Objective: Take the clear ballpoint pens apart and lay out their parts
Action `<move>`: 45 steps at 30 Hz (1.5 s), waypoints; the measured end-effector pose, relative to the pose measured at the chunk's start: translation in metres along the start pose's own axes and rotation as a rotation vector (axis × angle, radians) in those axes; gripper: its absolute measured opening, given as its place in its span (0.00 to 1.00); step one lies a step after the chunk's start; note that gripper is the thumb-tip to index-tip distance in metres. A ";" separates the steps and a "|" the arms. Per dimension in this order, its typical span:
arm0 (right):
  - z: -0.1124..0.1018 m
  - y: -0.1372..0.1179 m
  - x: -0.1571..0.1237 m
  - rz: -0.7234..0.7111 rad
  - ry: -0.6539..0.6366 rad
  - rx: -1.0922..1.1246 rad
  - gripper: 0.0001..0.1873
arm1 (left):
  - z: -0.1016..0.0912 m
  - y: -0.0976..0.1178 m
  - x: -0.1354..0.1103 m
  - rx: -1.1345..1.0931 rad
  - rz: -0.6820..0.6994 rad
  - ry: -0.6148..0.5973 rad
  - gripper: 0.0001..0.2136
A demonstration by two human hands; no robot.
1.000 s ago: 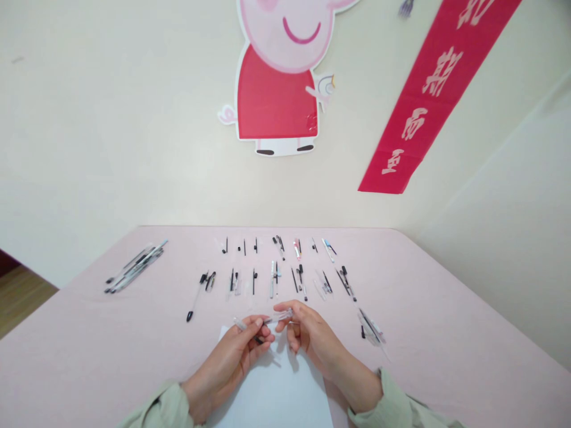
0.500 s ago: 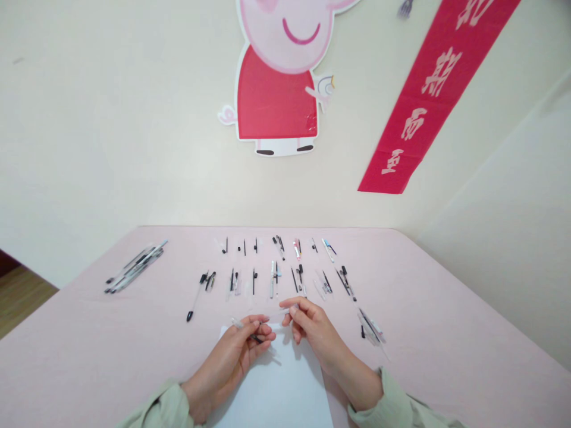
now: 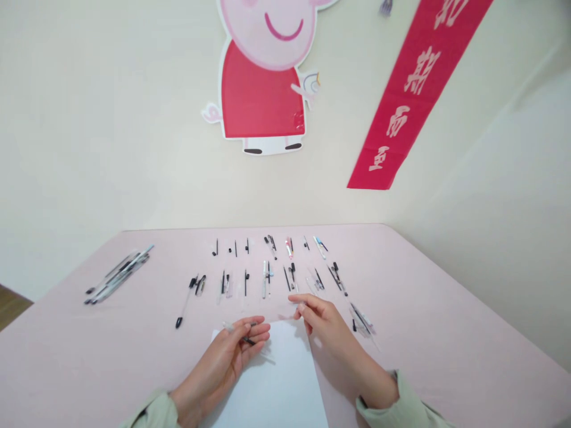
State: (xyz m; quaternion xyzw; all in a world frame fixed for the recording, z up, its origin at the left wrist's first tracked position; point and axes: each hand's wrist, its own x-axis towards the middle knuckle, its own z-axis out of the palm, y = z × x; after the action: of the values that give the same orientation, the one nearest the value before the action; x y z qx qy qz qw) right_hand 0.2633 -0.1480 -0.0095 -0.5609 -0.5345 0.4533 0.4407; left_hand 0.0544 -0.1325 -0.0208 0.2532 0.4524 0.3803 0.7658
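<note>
My left hand (image 3: 227, 359) is closed around loose pen parts, palm partly turned up. Among them I make out a dark piece (image 3: 248, 341) and a clear plastic tube (image 3: 267, 358) poking out below the fingers. To its right, my right hand (image 3: 332, 330) has thumb and forefinger pinched on a small clear pen part (image 3: 300, 304), mostly hidden by the fingertips. Both hands hover around the top end of a white sheet of paper (image 3: 281, 392). Beyond them lie two rows of taken-apart pens, with black refills (image 3: 245, 284), caps and clear barrels.
On the pink tabletop (image 3: 111, 356), a bundle of pens (image 3: 119, 274) lies at the left. A clear pen with a black cap (image 3: 179, 321) is left of the rows. More pen parts (image 3: 363, 321) sit right of my right hand. A wall stands behind.
My right hand has drawn away to the right from my left hand, still pinching the clear part. My left fingers have loosened slightly around the pen parts. The whole view has shifted a little.
</note>
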 end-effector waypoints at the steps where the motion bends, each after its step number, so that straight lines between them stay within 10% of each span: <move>1: -0.007 0.000 -0.006 -0.028 0.031 -0.106 0.17 | 0.000 0.001 0.000 0.014 -0.003 0.013 0.08; 8: -0.053 0.027 -0.048 -0.144 0.324 -0.898 0.18 | 0.003 0.002 -0.002 0.070 -0.007 0.048 0.08; 12: -0.059 0.043 -0.057 -0.173 0.285 -1.075 0.15 | 0.007 0.002 -0.005 0.074 -0.017 0.045 0.08; 45: -0.011 0.000 -0.046 -0.426 0.099 -0.737 0.10 | 0.069 0.002 0.006 0.220 -0.270 -0.386 0.08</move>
State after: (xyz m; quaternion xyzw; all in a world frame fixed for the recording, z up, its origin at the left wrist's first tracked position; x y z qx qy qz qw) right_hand 0.2728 -0.1939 -0.0054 -0.5791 -0.7428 0.1036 0.3195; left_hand 0.1165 -0.1295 0.0099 0.3400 0.3662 0.1679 0.8498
